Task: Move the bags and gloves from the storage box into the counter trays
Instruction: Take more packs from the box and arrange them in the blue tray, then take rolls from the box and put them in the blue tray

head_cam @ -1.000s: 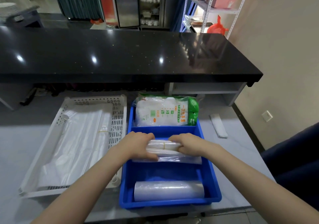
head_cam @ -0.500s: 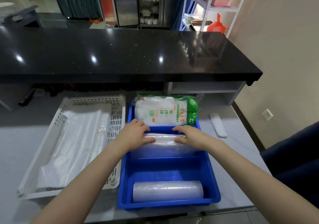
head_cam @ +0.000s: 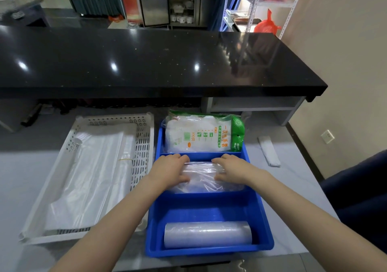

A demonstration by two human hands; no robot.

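Pressing down on a bundle of clear plastic bags [head_cam: 206, 177], the left hand [head_cam: 170, 170] and right hand [head_cam: 229, 168] lie flat with fingers spread, one on each end, palms resting on it rather than closed around it. The bundle sits in the middle compartment of the blue tray [head_cam: 262, 211]. Just beyond the fingertips, in the far compartment, lies a pack of disposable gloves [head_cam: 204, 134] with a green edge, a barcode, the figure "100" and Chinese print too small to read. Nearer the person than the wrists, a roll of clear bags [head_cam: 207, 234] lies in the near compartment. Left of the left hand, a white perforated tray [head_cam: 142, 146] holds flat white bags [head_cam: 90, 173]. All rest on a pale grey tabletop [head_cam: 25, 179] beneath a glossy black counter [head_cam: 146, 60].
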